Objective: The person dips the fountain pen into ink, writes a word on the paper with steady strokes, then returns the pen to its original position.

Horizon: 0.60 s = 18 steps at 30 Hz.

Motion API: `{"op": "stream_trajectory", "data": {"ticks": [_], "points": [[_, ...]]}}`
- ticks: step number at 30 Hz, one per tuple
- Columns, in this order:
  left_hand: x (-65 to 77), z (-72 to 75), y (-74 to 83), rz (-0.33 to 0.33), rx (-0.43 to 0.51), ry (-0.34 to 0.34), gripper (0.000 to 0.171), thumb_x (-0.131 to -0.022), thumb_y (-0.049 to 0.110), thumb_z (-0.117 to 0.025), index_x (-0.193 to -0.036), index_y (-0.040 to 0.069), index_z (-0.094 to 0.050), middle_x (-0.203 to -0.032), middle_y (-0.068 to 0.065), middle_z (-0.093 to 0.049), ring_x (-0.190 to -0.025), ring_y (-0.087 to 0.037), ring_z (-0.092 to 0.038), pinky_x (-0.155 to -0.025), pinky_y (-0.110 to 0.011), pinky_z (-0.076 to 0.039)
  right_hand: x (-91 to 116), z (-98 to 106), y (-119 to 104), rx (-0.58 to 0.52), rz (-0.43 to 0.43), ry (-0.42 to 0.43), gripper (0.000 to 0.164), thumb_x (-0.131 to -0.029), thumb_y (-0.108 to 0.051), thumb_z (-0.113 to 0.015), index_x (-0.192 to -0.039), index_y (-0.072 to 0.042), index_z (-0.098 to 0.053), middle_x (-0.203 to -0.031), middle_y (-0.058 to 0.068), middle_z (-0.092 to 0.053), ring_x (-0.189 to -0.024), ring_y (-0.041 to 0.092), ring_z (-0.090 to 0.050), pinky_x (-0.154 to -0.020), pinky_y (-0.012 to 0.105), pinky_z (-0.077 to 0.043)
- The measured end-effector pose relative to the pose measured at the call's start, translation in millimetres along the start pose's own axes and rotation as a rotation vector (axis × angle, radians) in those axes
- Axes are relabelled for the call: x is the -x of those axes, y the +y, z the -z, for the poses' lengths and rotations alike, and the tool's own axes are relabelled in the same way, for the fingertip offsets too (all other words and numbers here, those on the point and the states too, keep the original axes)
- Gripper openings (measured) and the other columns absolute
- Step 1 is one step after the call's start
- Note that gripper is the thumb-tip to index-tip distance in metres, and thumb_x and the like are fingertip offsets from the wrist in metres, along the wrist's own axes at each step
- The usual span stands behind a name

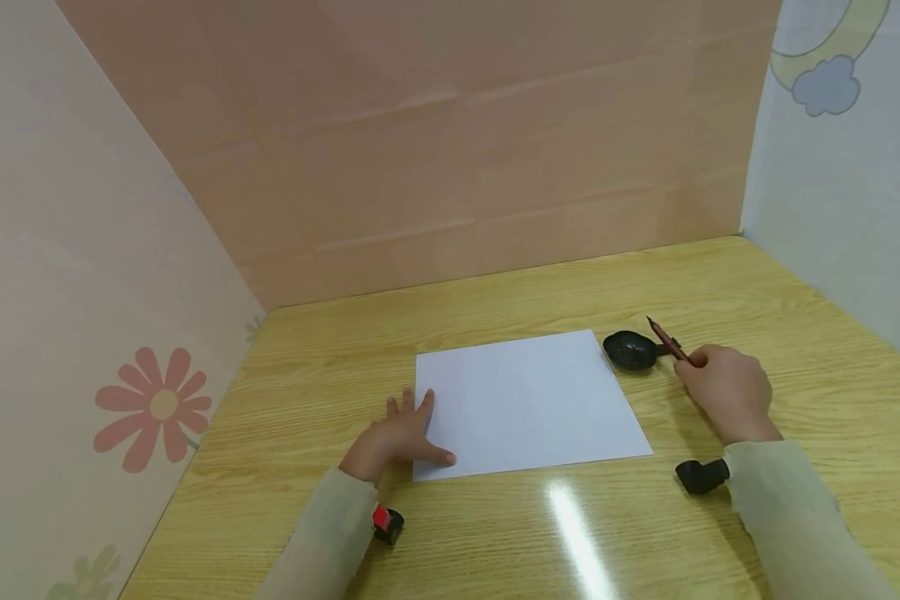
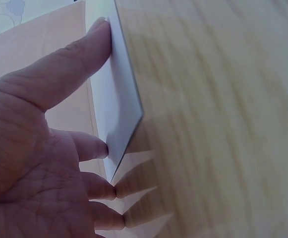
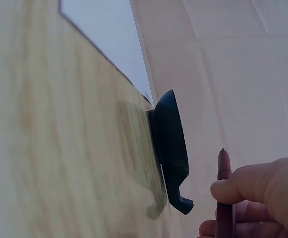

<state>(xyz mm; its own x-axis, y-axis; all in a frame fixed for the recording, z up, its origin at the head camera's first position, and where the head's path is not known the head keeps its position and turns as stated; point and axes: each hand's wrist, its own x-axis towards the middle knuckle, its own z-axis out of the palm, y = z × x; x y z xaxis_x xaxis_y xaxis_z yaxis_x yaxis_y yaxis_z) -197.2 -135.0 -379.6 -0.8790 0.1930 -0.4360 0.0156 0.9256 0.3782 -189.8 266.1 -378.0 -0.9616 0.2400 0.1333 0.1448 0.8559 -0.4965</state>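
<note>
A white sheet of paper (image 1: 532, 404) lies flat on the wooden table. On its left edge rests my left hand (image 1: 401, 433), fingers spread, with the thumb on the near left corner area. In the left wrist view, the thumb (image 2: 79, 62) and index fingertip touch the paper (image 2: 119, 99), while other fingertips meet the tabletop. My right hand (image 1: 727, 392) grips a slim dark red pen (image 1: 669, 340), its dark pointed tip up and to the left. Just beyond that hand stands a small black dish (image 1: 630, 350) with a short handle, right beside the paper's far right corner.
The wood-grain table (image 1: 487, 533) reaches back to a pinkish-brown wall (image 1: 457, 150). Pale patterned panels close off the left side (image 1: 82, 250) and right side (image 1: 847, 192). Small dark wrist devices show at the left sleeve (image 1: 322, 533) and right sleeve (image 1: 787, 500).
</note>
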Motion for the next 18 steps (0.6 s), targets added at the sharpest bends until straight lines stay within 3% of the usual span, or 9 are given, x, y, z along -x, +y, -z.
{"op": "stream_trajectory", "data": {"ticks": [9, 18], "points": [[2.1, 0.5, 1.4, 0.003, -0.003, 0.002, 0.107, -0.067, 0.047, -0.075, -0.147, 0.014, -0.013, -0.152, -0.019, 0.001, -0.136, -0.044, 0.006, -0.098, -0.07, -0.007, 3.2, 3.0, -4.3, -0.02, 0.022, 0.038, 0.03, -0.087, -0.029, -0.055, -0.092, -0.001, -0.065, -0.078, 0.018, -0.065, -0.054, 0.022, -0.05, -0.042, 0.029, -0.031], [2.2, 0.5, 1.5, 0.005, -0.011, 0.004, 0.106, -0.067, 0.047, -0.075, -0.147, 0.014, -0.013, -0.152, -0.019, 0.002, -0.136, -0.044, 0.005, -0.098, -0.07, -0.007, 5.6, 3.9, -4.8, -0.047, 0.062, 0.09, 0.029, -0.088, -0.028, -0.053, -0.092, -0.002, -0.064, -0.07, 0.012, -0.065, -0.049, 0.019, -0.047, -0.042, 0.028, -0.031]]}}
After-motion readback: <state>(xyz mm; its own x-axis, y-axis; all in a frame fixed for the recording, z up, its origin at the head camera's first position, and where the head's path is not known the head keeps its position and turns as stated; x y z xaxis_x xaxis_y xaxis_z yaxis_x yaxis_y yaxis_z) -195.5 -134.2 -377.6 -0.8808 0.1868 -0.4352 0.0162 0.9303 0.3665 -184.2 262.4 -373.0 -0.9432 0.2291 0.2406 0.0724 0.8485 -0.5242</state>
